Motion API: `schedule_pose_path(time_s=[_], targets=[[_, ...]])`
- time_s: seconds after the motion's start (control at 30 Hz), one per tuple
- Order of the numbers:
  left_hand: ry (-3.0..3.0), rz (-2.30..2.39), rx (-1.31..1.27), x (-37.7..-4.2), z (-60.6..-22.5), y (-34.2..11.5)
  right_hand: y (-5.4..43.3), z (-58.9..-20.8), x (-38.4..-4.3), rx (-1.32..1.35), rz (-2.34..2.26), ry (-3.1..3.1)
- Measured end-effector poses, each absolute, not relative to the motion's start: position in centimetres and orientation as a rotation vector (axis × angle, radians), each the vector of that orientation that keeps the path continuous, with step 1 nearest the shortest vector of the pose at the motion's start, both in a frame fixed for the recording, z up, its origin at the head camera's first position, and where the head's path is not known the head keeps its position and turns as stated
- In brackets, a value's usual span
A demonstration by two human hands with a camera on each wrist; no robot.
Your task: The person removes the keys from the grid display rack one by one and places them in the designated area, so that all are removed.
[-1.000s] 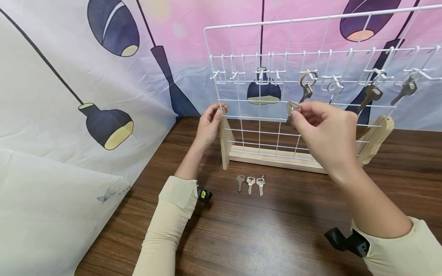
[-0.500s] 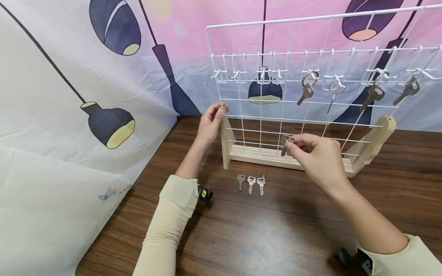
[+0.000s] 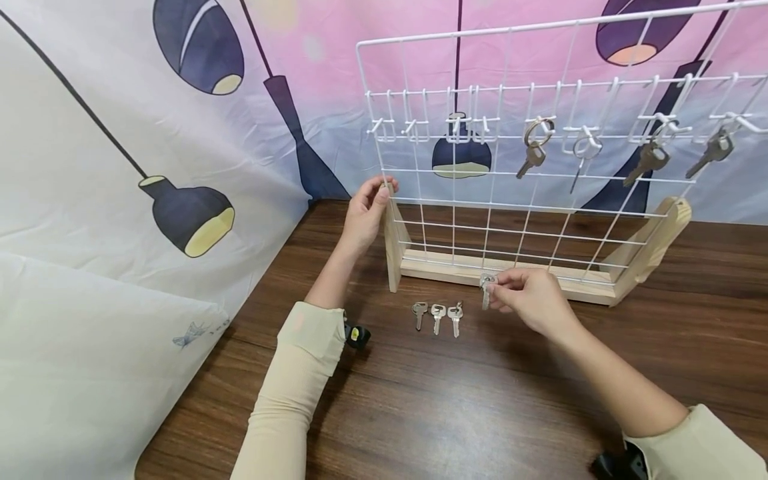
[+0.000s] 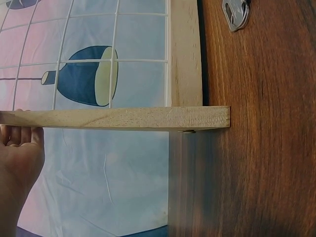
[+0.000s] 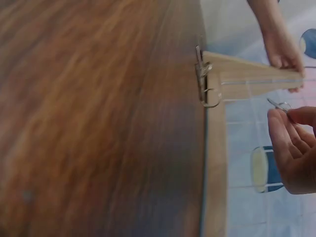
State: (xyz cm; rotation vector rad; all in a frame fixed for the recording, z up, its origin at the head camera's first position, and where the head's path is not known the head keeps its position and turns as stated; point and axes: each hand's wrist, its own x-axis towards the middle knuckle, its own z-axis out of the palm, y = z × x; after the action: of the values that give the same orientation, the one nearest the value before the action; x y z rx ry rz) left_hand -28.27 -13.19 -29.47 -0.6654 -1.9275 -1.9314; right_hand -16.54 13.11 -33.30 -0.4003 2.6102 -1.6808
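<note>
Key [image 3: 485, 293] pinched in the right hand [image 3: 534, 301], left hand [image 3: 363, 212] gripping the rack [image 3: 393, 250]; brown wood table [image 3: 420, 407], lamp-print cloth [image 3: 336, 100] behind. Key's silvery, ringed.

the right hand [image 5: 298, 160] pinches a ringed key [image 5: 273, 102] between thumb and fingers. the left hand [image 5: 285, 55] grips the upright [image 5: 239, 74] at its end away from the table [image 5: 108, 123]. keys [image 5: 201, 79] lie near the upright's foot.

**Draped corner, kind of room unclear**

Wrinkled cloth [image 3: 78, 313] printed with hanging lamps [image 3: 187, 217] and a winged insect [image 3: 189, 335] screens the back and left of a wood-grain bench [image 3: 420, 413]; whether home, lab or office, the views cannot tell.
</note>
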Motion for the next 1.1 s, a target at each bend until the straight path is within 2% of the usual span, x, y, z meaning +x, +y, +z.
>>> schedule_pose_path(time_s=[0.43, 1.1], targets=[[-1.926, -1.947, -0.661, -28.4, -29.6, -13.2, 13.6, -37.1, -18.8, -0.097, -1.68, 2.044], [-1.922, -1.934, -0.645, -28.4, -29.5, -13.1, 12.7, -37.4, -19.5, -0.103, -1.474, 2.138]])
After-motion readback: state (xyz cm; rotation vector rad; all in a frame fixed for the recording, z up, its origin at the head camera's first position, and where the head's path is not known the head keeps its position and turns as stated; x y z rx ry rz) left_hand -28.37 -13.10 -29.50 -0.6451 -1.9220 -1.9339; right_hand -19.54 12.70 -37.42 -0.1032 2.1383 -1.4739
